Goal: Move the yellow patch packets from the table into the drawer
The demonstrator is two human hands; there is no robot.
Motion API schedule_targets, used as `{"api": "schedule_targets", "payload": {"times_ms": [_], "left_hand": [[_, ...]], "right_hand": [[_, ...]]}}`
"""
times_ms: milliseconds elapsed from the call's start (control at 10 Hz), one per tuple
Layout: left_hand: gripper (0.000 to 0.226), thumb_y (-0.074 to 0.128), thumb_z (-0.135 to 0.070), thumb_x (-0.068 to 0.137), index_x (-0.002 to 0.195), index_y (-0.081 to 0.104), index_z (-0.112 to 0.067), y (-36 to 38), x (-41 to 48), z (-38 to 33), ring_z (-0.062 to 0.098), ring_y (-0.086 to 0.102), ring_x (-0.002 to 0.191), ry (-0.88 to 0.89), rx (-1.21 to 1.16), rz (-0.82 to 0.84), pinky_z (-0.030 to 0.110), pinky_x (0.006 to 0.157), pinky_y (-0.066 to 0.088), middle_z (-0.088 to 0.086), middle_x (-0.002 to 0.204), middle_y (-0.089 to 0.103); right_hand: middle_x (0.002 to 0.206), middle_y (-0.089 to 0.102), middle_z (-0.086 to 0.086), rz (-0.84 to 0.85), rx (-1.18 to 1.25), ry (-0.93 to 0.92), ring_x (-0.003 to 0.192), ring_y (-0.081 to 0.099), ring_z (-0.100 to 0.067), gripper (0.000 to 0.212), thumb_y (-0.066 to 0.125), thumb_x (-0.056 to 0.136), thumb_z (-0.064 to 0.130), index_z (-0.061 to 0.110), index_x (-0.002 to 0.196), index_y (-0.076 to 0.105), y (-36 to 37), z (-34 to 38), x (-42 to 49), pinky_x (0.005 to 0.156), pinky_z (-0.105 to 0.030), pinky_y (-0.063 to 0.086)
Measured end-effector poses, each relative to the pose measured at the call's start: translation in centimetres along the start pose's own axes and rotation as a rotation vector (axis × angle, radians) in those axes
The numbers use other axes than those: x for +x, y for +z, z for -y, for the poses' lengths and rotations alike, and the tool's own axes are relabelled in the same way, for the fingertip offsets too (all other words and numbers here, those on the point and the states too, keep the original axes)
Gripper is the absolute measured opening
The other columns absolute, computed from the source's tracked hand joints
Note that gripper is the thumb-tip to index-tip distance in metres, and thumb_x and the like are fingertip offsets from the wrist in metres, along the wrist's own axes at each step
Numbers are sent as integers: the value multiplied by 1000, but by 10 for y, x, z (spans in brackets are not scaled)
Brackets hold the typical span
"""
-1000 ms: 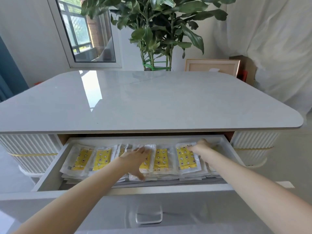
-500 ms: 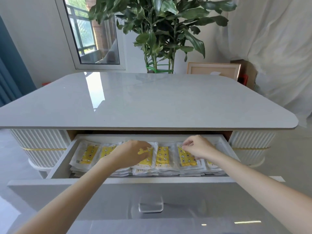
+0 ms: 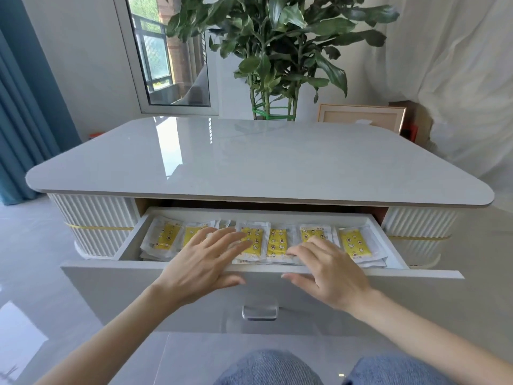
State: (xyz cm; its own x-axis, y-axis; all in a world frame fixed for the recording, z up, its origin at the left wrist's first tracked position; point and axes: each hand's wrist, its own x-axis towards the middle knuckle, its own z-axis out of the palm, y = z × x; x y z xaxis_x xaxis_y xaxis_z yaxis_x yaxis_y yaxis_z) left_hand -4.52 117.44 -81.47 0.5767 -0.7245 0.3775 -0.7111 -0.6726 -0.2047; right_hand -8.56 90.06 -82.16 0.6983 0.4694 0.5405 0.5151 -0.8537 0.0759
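Packets: yellow packets in clear wrappers lie side by side in a row inside the open drawer, apparently in layers; none shows on the worktop.
Left hand: the left hand reaches over the near rim; its fingers are straight and spread above the left-of-middle packets, grasping nothing; the thumb sits at the drawer front.
Right hand: the right hand lies likewise to the right of middle; its fingers are relaxed, slightly bent, holding nothing.
Step in hand: by the look of it, settling the row flat so the drawer can close; the moving itself seems done.
Doing it well: press lightly with flat fingers, both hands evenly; the wrappers look slippery, so push straight down rather than sideways; tuck raised edges below the rim; lift both hands out before pushing the drawer in by its front or handle.
Risk: a packet standing proud could catch under the worktop edge and crumple.
Hidden: the hands cover parts of several packets; actual contact of fingertips with wrappers cannot be told; the depth of the stacks and the drawer's far end, in shadow under the worktop, are not visible; the print on the packets is too small to read.
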Motion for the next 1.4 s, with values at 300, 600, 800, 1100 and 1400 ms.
{"api": "schedule_targets", "payload": {"times_ms": [300,600,800,1100,1400], "left_hand": [[111,30,-88,66,151,18,-17,18,31,31,33,2,146,-284,95,35,63,113,12,13,159,9],[99,39,-74,71,150,20,-17,48,58,62,36,27,141,-407,72,37,63,109,13,9,150,36],[77,72,-48,73,139,39,-26,67,69,64,26,37,126,-440,84,-172,64,108,24,3,134,49],[77,77,-7,72,136,42,-31,77,75,63,23,41,120,-523,75,-267,51,112,18,-1,130,47],[64,69,-4,74,131,49,-26,71,68,47,21,44,121,-559,-47,-379,44,112,22,-1,128,49]], "right_hand": [[155,28,-12,78,-230,58,145,16,-28,106,40,74,80,1,144,34,20,-38,36,117,-47,11],[136,56,-8,131,-258,295,127,53,-28,100,32,69,82,8,133,54,49,-66,70,114,-53,18],[109,68,-5,-113,-224,230,96,67,-25,77,88,50,49,10,113,67,62,-74,84,84,-35,54],[95,62,-5,-197,-318,219,78,60,-25,66,94,50,20,13,108,63,75,-82,89,68,-35,50],[119,57,6,-34,31,346,107,52,-19,43,73,80,29,22,121,60,46,-69,78,94,-30,44]]}}
